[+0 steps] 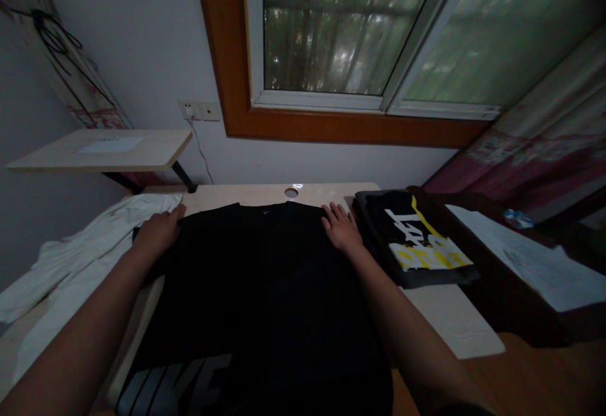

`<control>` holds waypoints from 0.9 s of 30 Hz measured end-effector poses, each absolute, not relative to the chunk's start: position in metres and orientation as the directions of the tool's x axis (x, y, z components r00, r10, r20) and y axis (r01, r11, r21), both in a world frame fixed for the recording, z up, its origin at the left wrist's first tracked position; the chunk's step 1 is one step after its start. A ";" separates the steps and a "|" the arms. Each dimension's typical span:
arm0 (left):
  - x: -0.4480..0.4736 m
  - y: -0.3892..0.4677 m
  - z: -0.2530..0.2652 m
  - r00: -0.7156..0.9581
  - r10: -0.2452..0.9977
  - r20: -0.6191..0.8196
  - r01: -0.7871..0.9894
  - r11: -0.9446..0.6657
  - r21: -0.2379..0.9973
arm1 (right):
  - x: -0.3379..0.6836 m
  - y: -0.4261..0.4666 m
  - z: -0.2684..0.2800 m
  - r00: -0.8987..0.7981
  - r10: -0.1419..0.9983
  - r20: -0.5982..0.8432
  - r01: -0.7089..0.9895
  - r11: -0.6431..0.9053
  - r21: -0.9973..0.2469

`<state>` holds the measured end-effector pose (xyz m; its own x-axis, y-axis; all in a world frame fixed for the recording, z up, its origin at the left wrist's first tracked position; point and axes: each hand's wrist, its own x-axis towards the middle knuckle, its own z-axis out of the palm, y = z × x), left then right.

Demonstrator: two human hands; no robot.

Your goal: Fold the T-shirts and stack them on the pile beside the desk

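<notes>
A black T-shirt [269, 283] lies spread out on the light wooden desk, collar toward the wall. Grey lettering shows near its lower left, and its lower end runs toward me over the near edge. My left hand [160, 230] is at the shirt's left shoulder, fingers curled down on the cloth by the sleeve. Flat on the opposite shoulder rests my right hand [341, 226], its fingers spread. Just right of that hand sits a stack of folded dark clothes [416, 239] with a white and yellow print on top.
White cloth [95, 245] lies along the desk's left side, below a small raised shelf [156, 151]. The desk [326, 192] has a round cable hole at the back. A dark surface with a pale sheet [530, 258] stands at right. Behind are a window and curtains.
</notes>
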<state>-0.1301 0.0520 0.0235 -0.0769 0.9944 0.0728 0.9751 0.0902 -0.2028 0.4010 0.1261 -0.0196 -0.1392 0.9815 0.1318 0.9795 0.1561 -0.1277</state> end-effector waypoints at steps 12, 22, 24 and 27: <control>-0.100 0.049 0.048 -0.031 0.958 0.286 0.963 0.105 -0.247 | 0.390 0.128 -0.011 -0.147 0.979 0.141 0.966 0.173 -0.192; 0.031 0.041 0.007 0.134 0.965 0.224 0.989 -0.146 0.038 | 0.411 0.138 0.030 -0.211 0.974 0.077 0.970 0.218 -0.109; 0.041 0.037 -0.005 0.096 0.973 0.209 0.993 -0.110 0.052 | 0.413 0.139 0.032 -0.212 0.976 0.047 0.973 0.215 -0.083; 0.037 0.033 -0.014 0.045 0.968 0.247 0.997 -0.058 0.046 | 0.413 0.139 0.033 -0.216 0.976 0.024 0.975 0.217 -0.040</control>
<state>0.0373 0.0327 -0.0142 0.0449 0.9679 0.2471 0.9972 -0.0580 0.0461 0.4135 0.1392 0.0333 -0.2159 0.9761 0.0237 0.9754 0.2167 -0.0399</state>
